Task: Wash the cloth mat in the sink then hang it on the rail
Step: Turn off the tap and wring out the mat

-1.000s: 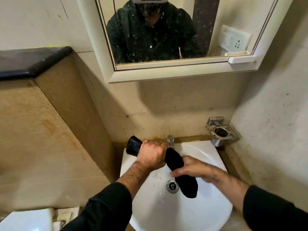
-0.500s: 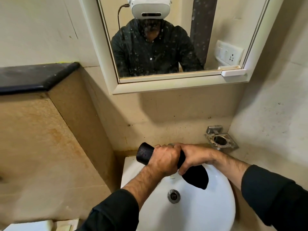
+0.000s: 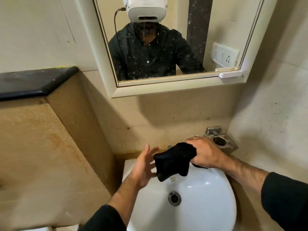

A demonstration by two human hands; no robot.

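Observation:
A black cloth mat (image 3: 173, 161), bunched into a wad, hangs over the back of the white sink (image 3: 208, 197). My right hand (image 3: 204, 153) grips its upper right end, fingers curled round the fabric. My left hand (image 3: 144, 167) is just left of the wad with palm turned toward it and fingers spread; it holds nothing. The tap (image 3: 170, 146) is mostly hidden behind the cloth. The drain (image 3: 174, 198) lies below. No rail is in view.
A metal holder (image 3: 221, 142) is fixed to the wall right of the sink. A framed mirror (image 3: 166, 47) hangs above it. A black-topped ledge (image 3: 33, 80) and tan tiled wall stand to the left. The right wall is close.
My left hand has let go of the rolled cloth and opened. The cloth, earlier stretched between both hands, now hangs bunched from my right hand alone, slightly further right.

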